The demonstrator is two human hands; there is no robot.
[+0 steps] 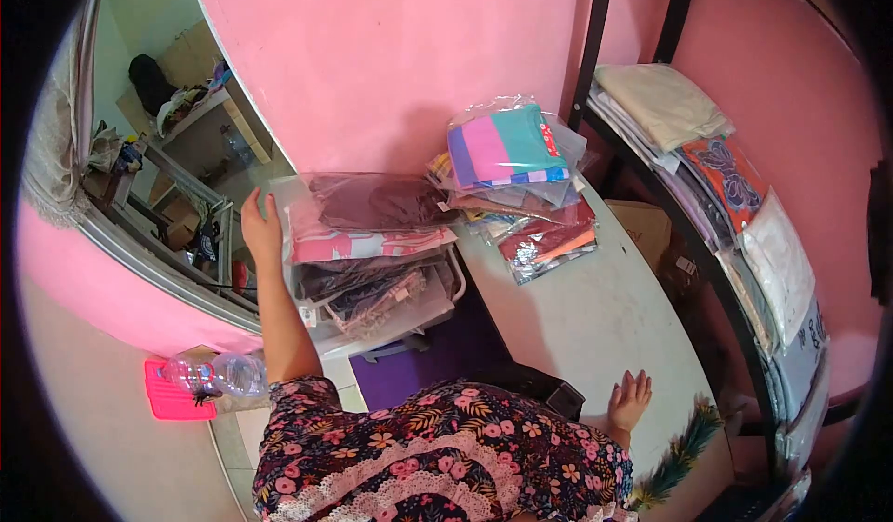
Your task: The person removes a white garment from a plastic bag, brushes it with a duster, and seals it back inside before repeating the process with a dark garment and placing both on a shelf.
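My left hand [261,229] rests flat against the left side of a stack of clothes packed in clear plastic bags [367,243], which sits on a white surface by the pink wall. The top bag holds a dark maroon garment. My right hand [630,399] lies open, fingers spread, on the white table [595,317] near its front edge, holding nothing. A second pile of bagged clothes [516,182], topped by a pink, purple and teal striped piece, stands further back on the table.
Shelves on the right [735,206] carry folded fabrics and bagged clothes. A plastic water bottle [219,373] lies on a pink object at lower left. A cardboard box [642,229] stands between table and shelves. A window opening shows at far left.
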